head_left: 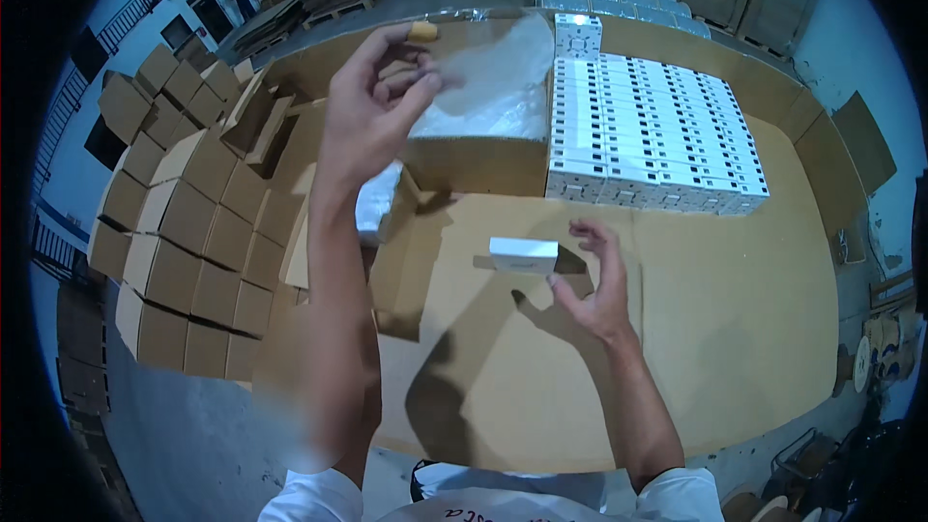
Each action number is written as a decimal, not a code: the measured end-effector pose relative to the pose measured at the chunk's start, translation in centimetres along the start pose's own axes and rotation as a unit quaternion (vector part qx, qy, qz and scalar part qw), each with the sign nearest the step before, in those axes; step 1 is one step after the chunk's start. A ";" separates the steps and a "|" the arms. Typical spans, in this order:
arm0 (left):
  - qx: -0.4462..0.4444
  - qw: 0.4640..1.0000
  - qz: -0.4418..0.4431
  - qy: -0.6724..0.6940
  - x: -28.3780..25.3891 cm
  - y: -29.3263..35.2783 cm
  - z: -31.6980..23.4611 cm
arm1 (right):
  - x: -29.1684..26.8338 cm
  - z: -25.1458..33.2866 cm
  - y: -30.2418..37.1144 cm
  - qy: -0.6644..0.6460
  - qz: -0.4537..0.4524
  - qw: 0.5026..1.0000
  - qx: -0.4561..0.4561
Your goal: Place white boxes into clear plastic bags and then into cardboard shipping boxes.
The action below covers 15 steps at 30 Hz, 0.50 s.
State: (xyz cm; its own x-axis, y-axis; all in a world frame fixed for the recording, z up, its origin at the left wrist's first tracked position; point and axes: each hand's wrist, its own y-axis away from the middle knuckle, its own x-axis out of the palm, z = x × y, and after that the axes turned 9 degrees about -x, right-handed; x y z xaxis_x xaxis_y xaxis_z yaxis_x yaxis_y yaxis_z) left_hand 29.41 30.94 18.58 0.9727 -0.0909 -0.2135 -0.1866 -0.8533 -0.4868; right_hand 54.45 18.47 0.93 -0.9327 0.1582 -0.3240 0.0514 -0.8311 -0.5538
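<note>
My left hand point(377, 106) is raised over a cardboard compartment of clear plastic bags. Its index finger wears a tan finger cover point(422, 32) and sticks out. The thumb and a curled finger pinch a blurred, see-through plastic bag point(503, 63) that trails to the right. On the cardboard tabletop point(541, 358), a small white box point(523, 254) stands by itself. My right hand point(601, 295) is open beside the box's right end, fingers spread. Its thumb tip is close to the box's lower right corner; whether it touches cannot be told.
Rows of white boxes point(657, 135) stand packed at the back right, with one box point(578, 37) behind them. Left of the table, brown cartons point(193, 242) are stacked. A small open carton point(382, 203) with white contents stands under my left forearm. A cardboard rim point(822, 155) edges the table.
</note>
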 end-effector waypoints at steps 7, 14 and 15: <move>-0.132 0.983 0.033 0.124 0.0 14.6 -1.3 | -0.3 2.6 0.5 -0.091 -0.022 0.992 -0.083; -0.219 0.951 0.140 0.169 2.1 21.7 6.5 | -1.7 2.3 2.3 -0.148 0.074 0.980 -0.109; -0.221 0.950 0.141 0.170 2.5 22.1 7.5 | -1.7 2.4 2.3 -0.130 0.124 0.978 -0.108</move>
State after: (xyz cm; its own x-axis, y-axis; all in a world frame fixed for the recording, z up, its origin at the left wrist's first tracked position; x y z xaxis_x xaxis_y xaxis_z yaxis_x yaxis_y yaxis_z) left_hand 26.67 15.74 0.96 0.8951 -0.4439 0.0405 -0.4430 -0.8960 -0.0309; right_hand 55.33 15.01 2.09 -0.9399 -0.1982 -0.2779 0.3352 -0.6896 -0.6419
